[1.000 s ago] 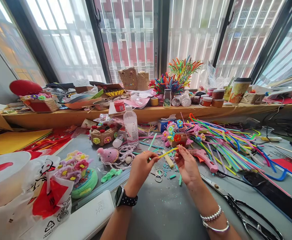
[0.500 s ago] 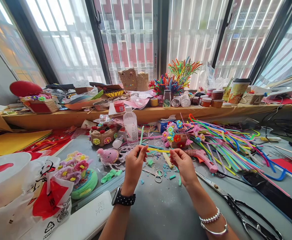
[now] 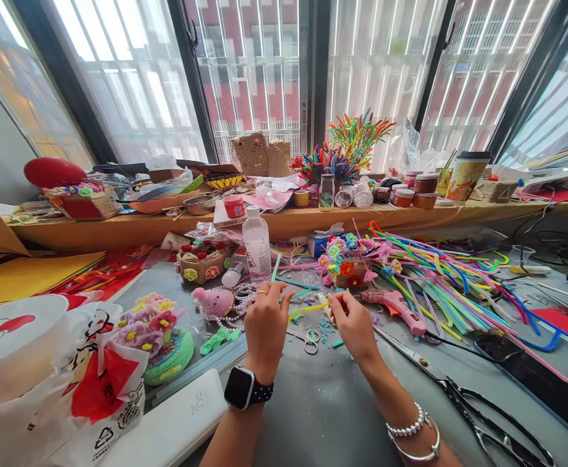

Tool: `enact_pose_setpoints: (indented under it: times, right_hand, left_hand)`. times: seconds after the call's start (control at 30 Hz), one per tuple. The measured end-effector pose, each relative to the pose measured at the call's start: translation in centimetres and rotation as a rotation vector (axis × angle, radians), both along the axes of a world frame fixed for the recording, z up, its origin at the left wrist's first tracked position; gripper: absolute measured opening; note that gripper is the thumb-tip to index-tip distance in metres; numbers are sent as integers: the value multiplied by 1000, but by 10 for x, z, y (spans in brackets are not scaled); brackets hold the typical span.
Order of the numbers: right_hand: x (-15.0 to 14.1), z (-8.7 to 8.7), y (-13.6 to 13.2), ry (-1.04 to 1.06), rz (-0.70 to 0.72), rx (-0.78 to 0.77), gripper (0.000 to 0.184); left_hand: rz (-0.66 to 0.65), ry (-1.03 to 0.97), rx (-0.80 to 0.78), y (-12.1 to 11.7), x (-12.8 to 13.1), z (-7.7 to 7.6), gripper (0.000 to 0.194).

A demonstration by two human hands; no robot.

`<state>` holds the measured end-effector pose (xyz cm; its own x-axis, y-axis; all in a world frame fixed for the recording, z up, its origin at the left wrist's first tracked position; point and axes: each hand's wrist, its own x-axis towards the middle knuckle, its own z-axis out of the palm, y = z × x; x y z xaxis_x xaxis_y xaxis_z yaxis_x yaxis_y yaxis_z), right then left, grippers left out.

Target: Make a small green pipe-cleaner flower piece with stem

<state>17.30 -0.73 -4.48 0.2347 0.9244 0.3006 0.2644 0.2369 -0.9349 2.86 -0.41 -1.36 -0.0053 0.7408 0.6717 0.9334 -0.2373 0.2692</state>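
Note:
My left hand (image 3: 266, 327) is curled, with a pale green pipe cleaner (image 3: 276, 267) standing up out of its fingers. My right hand (image 3: 355, 327) pinches one end of a short yellow pipe cleaner (image 3: 310, 307) between thumb and fingertips. The yellow piece stretches leftward, and its other end lies close to my left hand; whether they touch I cannot tell. Small scissors (image 3: 309, 340) lie between the hands on the grey table, among blue and green fuzzy scraps. A pink glue gun (image 3: 398, 310) rests just beyond my right hand.
Large black-handled scissors (image 3: 463, 405) and a dark phone-like slab (image 3: 541, 383) lie at right. Behind spreads a pile of pipe cleaners (image 3: 459, 292). A clear bottle (image 3: 256, 243) stands beyond my left hand. A white power bank (image 3: 177, 415) and a fuzzy flower cake (image 3: 170, 357) sit at left.
My left hand has turned, its back now facing me more, and has come away from the yellow pipe cleaner's left end. My right hand still pinches the other end. The view shifted slightly.

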Motion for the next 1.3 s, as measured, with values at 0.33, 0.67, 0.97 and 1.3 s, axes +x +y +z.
enact_pose_setpoints:
  times: [0.33, 0.67, 0.97, 1.3]
  right_hand:
    - [-1, -2, 4, 193, 157, -50, 31]
    - [5, 14, -6, 759, 623, -491, 24]
    - [1, 9, -6, 830, 644, -394, 23]
    - [5, 10, 0, 389, 292, -87, 29]
  left_hand:
    - [-370, 282, -116, -4, 17, -9, 20]
    - [-430, 23, -55, -2, 6, -1, 21]
    - [-474, -39, -132, -5, 11, 1, 18]
    - [-313, 54, -120, -4, 12, -5, 14]
